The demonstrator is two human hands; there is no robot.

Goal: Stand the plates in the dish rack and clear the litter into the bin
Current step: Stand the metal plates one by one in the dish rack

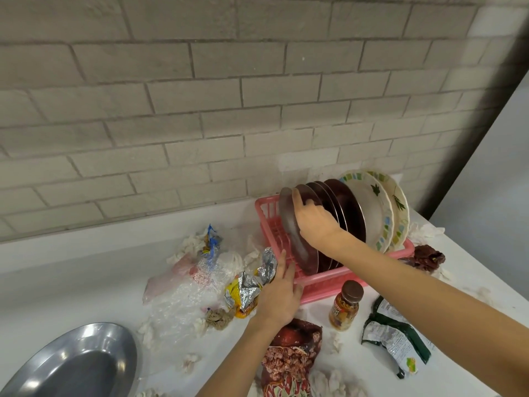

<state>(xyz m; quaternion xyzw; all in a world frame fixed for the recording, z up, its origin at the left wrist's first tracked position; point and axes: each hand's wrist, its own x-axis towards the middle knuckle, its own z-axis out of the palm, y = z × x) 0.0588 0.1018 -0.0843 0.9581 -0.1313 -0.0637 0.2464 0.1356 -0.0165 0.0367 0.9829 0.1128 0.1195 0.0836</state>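
The plate (292, 233) is gripped by the right hand (315, 222); at its 6 o'clock, the rack (323, 290) is touched by the straight-fingered left hand (279, 299).

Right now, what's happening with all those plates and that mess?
A person is standing plates in the pink dish rack. The right hand grips a brown plate at the left end of the row, while the left hand rests flat against the rack's front edge. Wrappers and tissue scraps lie over the counter, and a steel plate lies outside the rack.
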